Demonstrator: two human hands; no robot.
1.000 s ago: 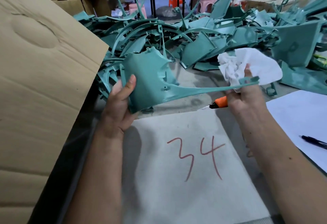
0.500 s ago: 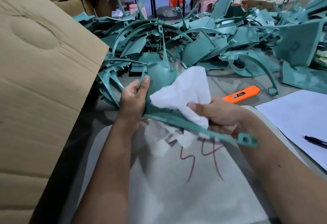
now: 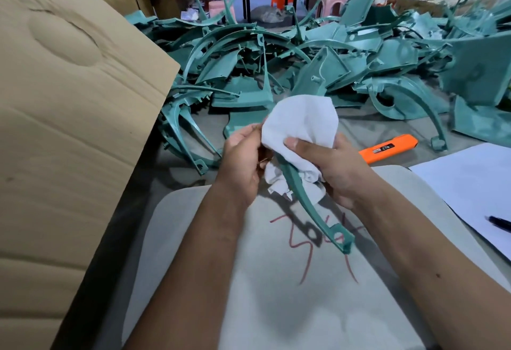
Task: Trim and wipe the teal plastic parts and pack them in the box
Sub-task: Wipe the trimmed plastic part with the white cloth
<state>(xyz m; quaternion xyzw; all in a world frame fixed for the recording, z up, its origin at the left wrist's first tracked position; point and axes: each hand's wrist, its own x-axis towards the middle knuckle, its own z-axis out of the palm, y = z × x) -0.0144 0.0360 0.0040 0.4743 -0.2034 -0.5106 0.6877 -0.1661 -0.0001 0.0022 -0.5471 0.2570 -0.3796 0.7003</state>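
Counting 1 teal part (image 3: 301, 197) in hand, 1 white cloth (image 3: 301, 125), 1 orange cutter (image 3: 390, 148), 1 pen (image 3: 499, 223), plus a teal pile (image 3: 276, 73) we can't count. Versus 0.5 s ago, the part has swung, its long arm now pointing down toward us. Our left hand (image 3: 243, 161) grips its upper end; our right hand (image 3: 331, 167) clamps the cloth around it, above the mat (image 3: 193, 239).

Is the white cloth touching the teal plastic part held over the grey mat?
Touching. The head view shows the white cloth wrapped round the curved teal plastic part, pressed on by the right hand.
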